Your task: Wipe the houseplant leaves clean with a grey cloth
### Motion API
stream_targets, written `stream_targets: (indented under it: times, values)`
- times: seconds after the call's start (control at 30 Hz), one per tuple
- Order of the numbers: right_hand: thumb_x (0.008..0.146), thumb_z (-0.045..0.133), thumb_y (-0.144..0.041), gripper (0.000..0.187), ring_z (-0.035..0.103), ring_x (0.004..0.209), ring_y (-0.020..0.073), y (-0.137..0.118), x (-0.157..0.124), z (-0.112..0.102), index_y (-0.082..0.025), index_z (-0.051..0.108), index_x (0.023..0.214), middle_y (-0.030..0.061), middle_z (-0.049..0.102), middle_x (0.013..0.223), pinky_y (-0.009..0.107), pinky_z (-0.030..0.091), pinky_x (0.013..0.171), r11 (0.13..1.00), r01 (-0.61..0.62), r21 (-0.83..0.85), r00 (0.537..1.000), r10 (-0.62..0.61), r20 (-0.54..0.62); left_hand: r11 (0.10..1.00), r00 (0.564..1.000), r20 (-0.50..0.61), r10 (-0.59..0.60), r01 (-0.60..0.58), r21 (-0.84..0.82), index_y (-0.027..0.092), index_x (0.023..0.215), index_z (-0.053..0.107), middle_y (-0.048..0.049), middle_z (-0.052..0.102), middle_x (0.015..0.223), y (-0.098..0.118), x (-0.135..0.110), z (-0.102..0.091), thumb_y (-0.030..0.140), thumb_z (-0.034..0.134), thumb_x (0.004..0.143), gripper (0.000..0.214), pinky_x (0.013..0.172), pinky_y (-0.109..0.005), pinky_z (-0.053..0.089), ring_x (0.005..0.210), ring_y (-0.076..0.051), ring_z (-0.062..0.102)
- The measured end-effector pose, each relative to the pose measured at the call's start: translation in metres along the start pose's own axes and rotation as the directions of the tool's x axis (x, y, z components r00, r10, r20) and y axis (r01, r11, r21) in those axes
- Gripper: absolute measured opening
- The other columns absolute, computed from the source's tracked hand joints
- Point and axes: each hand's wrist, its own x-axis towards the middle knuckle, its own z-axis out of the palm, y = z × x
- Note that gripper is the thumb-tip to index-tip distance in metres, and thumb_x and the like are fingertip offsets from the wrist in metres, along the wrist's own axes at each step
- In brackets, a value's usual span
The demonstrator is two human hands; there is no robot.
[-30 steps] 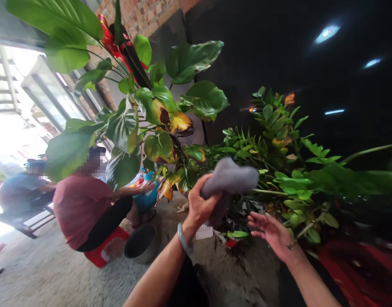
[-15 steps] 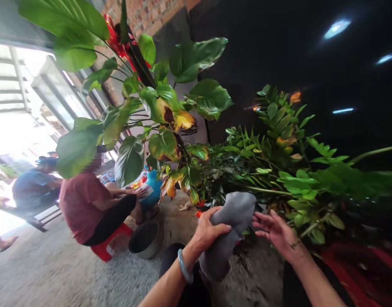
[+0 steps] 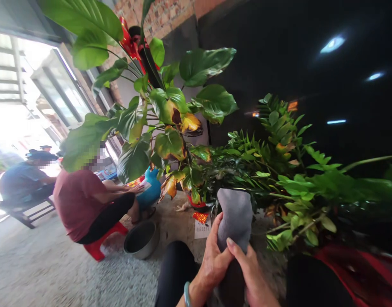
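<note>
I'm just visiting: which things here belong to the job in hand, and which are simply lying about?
In hand:
grey, elongated, soft-looking piece, held by the left hand and right hand

Apparently just around:
dark grey round tub
white printed paper sheet
shiny red-and-gold piece
large-leaved green plant
red plastic stool, under a seated person

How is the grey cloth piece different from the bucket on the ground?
The grey cloth piece is up in the left hand and right hand, while the bucket stands on the ground.
The cloth piece looks long and flat; the bucket is round and hollow.
The cloth piece's upper part is lighter grey; the bucket's inside is much darker.
Both are greyish.
</note>
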Motion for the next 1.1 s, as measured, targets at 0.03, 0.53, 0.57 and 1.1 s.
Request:
stream_targets:
  times: [0.03,0.53,0.57,1.1]
  values:
    - [0.056,0.085,-0.056,0.058,0.069,0.107,0.036,-0.002,-0.003,0.003,-0.02,0.074,0.1,0.0083,0.08,0.098,0.045,0.051,0.097,1.0,-0.002,-0.007,0.999,0.002,-0.044,0.999,0.999,0.043,-0.015,0.017,-0.03,0.02,0.144,0.049,-0.01,0.06,0.14,0.0,-0.005,0.001,0.027,0.077,0.062,0.087,0.111,-0.039,0.04,0.131,-0.033,0.052]
    - [0.049,0.086,-0.056,0.063,0.068,0.109,0.0381,0.016,0.006,-0.035,-0.017,0.077,0.098,0.0104,0.08,0.093,0.044,0.053,0.093,0.988,-0.063,-0.142,0.977,0.031,-0.213,0.975,0.983,0.18,0.033,-0.071,0.21,0.019,0.153,0.034,-0.0109,0.04,0.156,-0.041,-0.021,0.004,0.024,0.068,0.067,0.092,0.122,-0.046,0.018,0.146,-0.035,0.026]
    - [0.049,0.086,-0.056,0.065,0.069,0.107,0.038,0.017,0.007,-0.034,-0.017,0.077,0.099,0.0105,0.08,0.094,0.044,0.054,0.092,0.99,-0.055,-0.126,0.978,0.029,-0.205,0.963,0.981,0.185,0.059,-0.104,0.247,0.019,0.153,0.035,-0.0114,0.04,0.155,-0.037,-0.02,0.004,0.025,0.067,0.069,0.09,0.122,-0.045,0.018,0.146,-0.035,0.027]
    - [0.037,0.082,-0.049,0.047,0.073,0.084,0.0372,-0.059,0.003,-0.006,-0.02,0.071,0.071,0.009,0.078,0.068,0.042,0.056,0.07,0.983,-0.009,-0.184,0.881,-0.079,-0.466,0.99,0.99,0.073,-0.123,0.127,-0.065,0.019,0.113,0.071,-0.0094,0.071,0.1,-0.041,0.028,-0.026,0.049,0.085,0.053,0.068,0.079,-0.036,0.053,0.088,-0.026,0.065]
